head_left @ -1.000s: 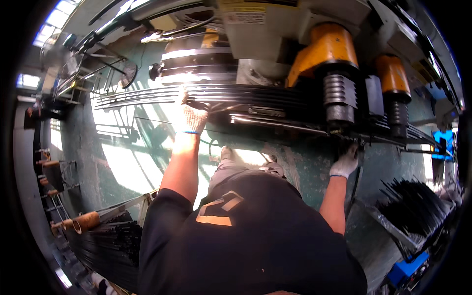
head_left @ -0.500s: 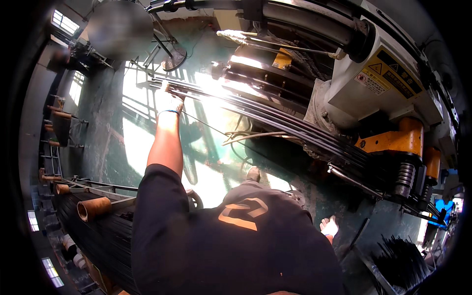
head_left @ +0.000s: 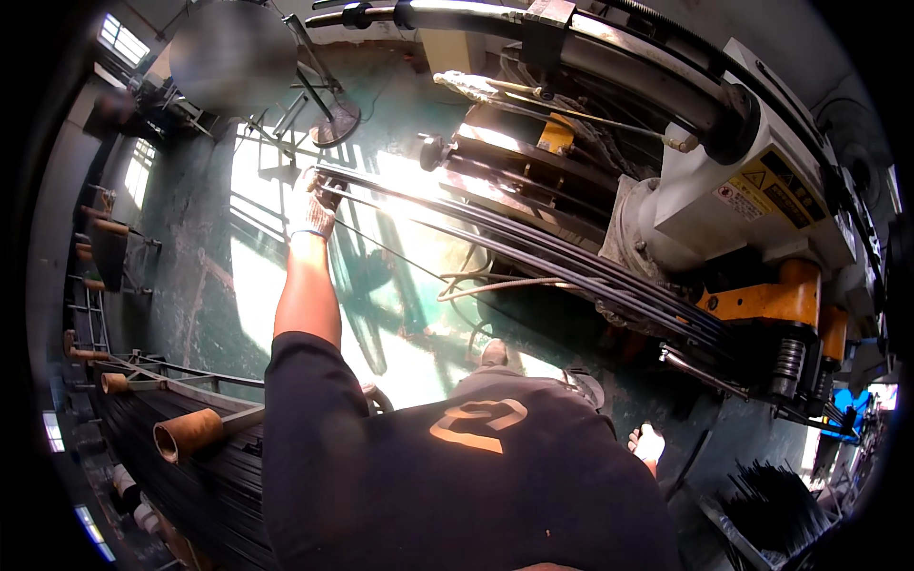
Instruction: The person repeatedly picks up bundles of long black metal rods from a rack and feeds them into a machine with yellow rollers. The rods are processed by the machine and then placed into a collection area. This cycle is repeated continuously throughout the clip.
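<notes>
Reaching forward, my left hand in a pale work glove is closed around the near-left ends of several long, thin dark metal rods. The rods slant down rightward in a bundle, alongside a machine, toward its orange clamp part. One rod shows slightly apart from the others, nearer to me. My right hand, also gloved, hangs low at my right side, away from the rods. Its fingers are loosely bent, with the thumb apart, and no held object shows.
The big machine has a light grey housing with warning labels and a thick tube above. A hose loops below the rods. Left of me, a rack bears dark rods and a brown roller. More dark rods stand lower right.
My left hand has moved slightly left and toward me, still holding the rod ends. The rods' left ends shifted with it. My view has turned a little; my right hand's fingers look more bent.
</notes>
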`<action>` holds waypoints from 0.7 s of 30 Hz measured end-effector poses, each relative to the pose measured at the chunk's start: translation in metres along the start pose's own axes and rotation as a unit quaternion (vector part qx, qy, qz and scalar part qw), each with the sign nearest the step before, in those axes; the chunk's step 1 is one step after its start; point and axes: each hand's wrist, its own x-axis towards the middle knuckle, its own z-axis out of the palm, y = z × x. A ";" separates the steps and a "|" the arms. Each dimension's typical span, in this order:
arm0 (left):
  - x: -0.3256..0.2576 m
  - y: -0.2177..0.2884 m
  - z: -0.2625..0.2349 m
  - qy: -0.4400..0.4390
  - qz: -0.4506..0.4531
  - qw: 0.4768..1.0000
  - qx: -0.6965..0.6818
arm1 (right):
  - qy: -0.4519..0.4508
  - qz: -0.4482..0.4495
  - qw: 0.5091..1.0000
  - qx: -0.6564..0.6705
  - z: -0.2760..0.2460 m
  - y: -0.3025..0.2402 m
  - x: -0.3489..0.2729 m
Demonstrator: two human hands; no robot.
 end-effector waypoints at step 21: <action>-0.001 0.001 -0.005 -0.016 -0.058 0.994 -0.088 | -0.021 -0.056 0.990 -0.126 0.019 -0.002 -0.015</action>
